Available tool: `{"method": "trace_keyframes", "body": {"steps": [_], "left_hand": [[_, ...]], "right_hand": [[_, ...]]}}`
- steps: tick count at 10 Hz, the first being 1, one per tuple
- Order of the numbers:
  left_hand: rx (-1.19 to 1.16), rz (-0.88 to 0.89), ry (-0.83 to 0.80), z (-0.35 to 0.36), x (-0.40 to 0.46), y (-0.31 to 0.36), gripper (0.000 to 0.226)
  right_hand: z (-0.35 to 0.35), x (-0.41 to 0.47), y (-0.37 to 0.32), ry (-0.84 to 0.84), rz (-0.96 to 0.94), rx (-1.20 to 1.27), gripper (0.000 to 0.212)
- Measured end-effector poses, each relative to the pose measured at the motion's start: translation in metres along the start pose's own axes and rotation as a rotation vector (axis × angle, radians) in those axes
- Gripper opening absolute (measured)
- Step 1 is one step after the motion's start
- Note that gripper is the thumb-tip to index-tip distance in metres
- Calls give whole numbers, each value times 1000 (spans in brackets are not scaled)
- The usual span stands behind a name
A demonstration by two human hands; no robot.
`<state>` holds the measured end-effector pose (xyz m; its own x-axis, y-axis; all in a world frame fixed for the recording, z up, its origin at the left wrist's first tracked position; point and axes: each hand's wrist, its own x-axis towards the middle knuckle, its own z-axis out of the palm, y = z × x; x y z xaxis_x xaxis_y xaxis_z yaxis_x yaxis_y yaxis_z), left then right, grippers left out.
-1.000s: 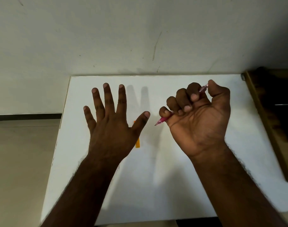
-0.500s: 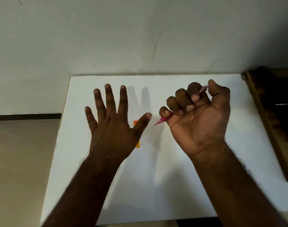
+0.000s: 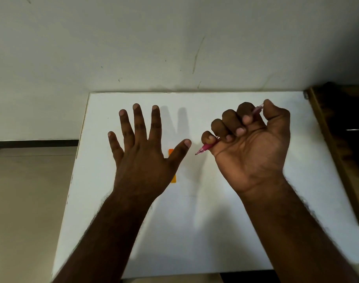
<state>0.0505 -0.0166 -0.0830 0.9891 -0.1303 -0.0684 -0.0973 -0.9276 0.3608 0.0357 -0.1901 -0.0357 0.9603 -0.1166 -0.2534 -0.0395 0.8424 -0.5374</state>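
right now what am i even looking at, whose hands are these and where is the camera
No machine here: these are a person's two bare hands, seen by one camera worn on the head, looking forward and down. The left hand is spread open, back toward the camera, holding nothing. The right hand, palm toward the camera, curls its fingers round a pink pen, tip poking out by the little finger. Below is a white table. A small orange strip lies on it, partly hidden by the left hand.
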Motion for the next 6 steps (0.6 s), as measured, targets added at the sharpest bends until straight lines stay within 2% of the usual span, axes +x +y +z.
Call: {"method": "trace_keyframes", "body": {"steps": [6], "left_hand": [[-3,-4,-4,3,1,-2,94]], "right_hand": [[-7,1,0,9,-7,62,44]]}}
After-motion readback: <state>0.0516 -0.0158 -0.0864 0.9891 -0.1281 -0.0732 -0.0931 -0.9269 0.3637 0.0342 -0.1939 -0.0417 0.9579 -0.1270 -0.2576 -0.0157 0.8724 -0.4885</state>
